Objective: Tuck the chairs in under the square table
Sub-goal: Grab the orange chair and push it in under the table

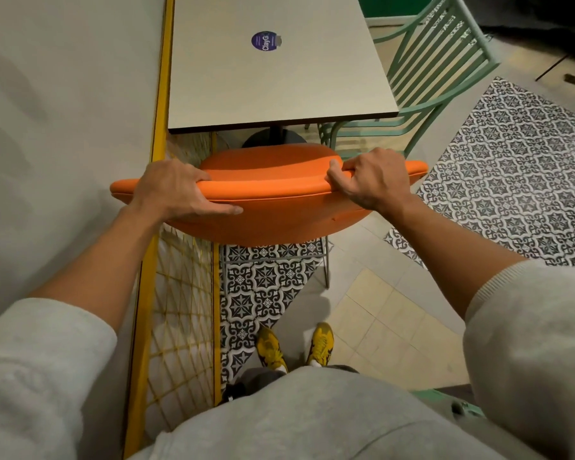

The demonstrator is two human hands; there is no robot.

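Observation:
An orange padded chair (273,194) stands in front of me, its seat just short of the near edge of the square beige table (273,81). My left hand (176,190) grips the left part of the backrest's top edge. My right hand (369,179) grips the right part, fingers curled over the rim. A mint-green metal chair (439,71) stands at the table's right side, its seat partly under the tabletop. The table's black pedestal base (276,136) shows beneath the near edge.
A white wall with a yellow frame and yellow wire mesh (176,293) runs close along the left of chair and table. Patterned black-and-white floor tiles (518,180) lie to the right. My yellow shoes (296,346) stand just behind the chair.

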